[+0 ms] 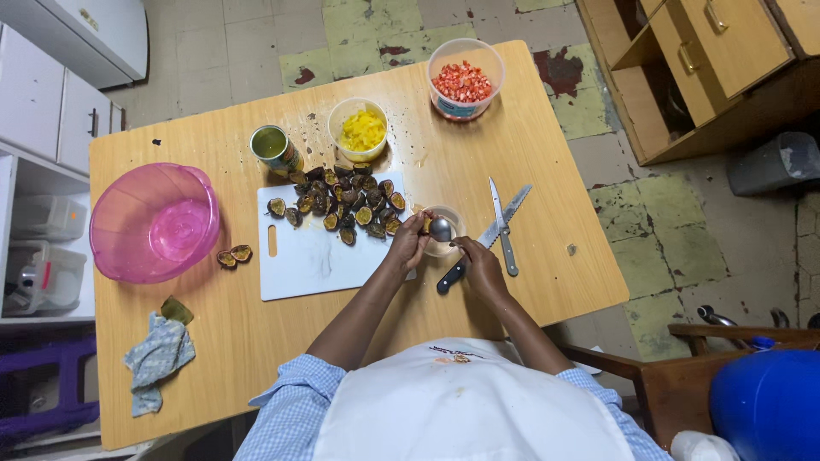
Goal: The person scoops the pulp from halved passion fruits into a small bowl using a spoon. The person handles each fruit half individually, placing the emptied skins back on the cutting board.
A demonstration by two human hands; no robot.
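Wooden table (530,171) mid-frame: left hand (407,244) pinches a fruit half (424,224), right hand (478,259) fingers clamp a spoon (442,229) over a cup (450,224); bare wood lies right.

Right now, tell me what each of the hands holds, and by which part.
The left hand holds a halved fruit by its shell. The right hand holds a spoon by its handle, bowl over a small clear bowl.

You have one view only, from the camera on your head. It looks almost straight down on the wooden table (530,154) from well above, so the whole tabletop fits in frame, with floor and cupboards (60,102) at the edges and your apron along the bottom.
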